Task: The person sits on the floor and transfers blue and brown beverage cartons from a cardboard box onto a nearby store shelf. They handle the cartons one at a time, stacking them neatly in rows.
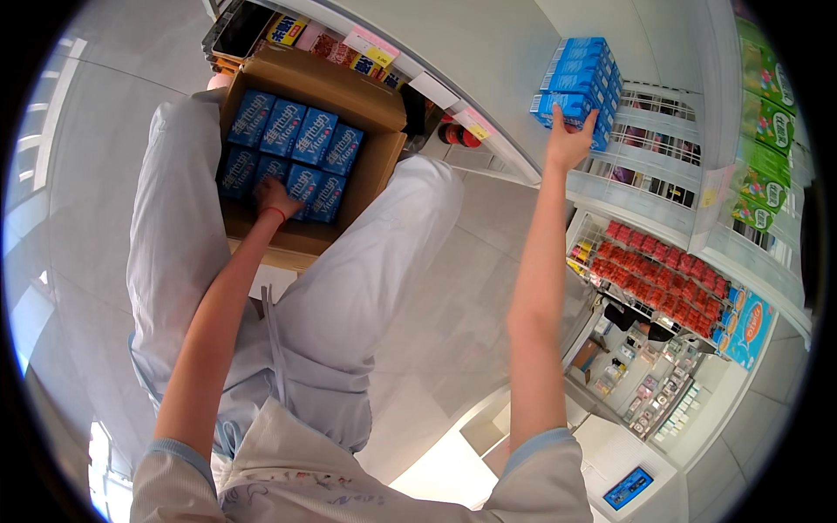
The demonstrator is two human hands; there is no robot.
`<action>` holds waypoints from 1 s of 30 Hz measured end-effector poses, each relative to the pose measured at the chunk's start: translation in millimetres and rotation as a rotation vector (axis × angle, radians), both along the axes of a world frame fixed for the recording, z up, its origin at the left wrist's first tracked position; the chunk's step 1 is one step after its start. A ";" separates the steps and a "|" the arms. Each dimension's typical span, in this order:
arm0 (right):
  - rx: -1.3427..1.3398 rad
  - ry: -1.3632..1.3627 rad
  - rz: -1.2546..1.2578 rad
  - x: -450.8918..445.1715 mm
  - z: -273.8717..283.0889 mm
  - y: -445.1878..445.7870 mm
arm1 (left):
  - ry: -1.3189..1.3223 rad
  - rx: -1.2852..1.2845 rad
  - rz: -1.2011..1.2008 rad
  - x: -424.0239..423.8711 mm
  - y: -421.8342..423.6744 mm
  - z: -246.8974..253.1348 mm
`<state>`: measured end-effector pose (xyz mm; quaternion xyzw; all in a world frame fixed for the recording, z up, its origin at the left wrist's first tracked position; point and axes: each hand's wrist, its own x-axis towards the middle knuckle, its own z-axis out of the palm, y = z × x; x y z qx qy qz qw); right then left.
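Note:
My left hand (pixel 276 199), with a red cord on its wrist, reaches into an open cardboard box (pixel 374 167) between my knees. Its fingers rest on a blue Vitasoy drink carton (pixel 269 168) in the lower row; whether they grip it is hidden. Two rows of these cartons fill the box, lettered sides up. At the upper right, my right hand (pixel 570 144) holds the near end of a blue carton (pixel 563 108) between thumb and fingers. That carton lies against a stack of matching blue cartons (pixel 579 62) on a white shelf (pixel 484 52).
Green drink packs (pixel 762 167) stand farther right on the shelving. Price tags (pixel 371 46) line the shelf edge near the box. A rack of red packets (pixel 660 278) hangs below the shelf at right. Grey tiled floor (pixel 444 287) lies beneath me.

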<state>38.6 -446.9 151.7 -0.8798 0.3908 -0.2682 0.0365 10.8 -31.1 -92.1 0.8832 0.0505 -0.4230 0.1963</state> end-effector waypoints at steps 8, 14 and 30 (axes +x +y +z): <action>0.043 -0.005 -0.022 6.3 -13.7 -35.1 | -0.044 0.072 -0.116 -10.4 -25.1 18.2; 0.106 0.087 -0.086 14.7 -2.7 -17.7 | 0.012 0.164 -0.163 0.4 -27.5 27.0; 0.423 -0.056 0.275 -21.8 19.7 118.3 | 0.748 -0.928 0.729 25.6 29.5 97.2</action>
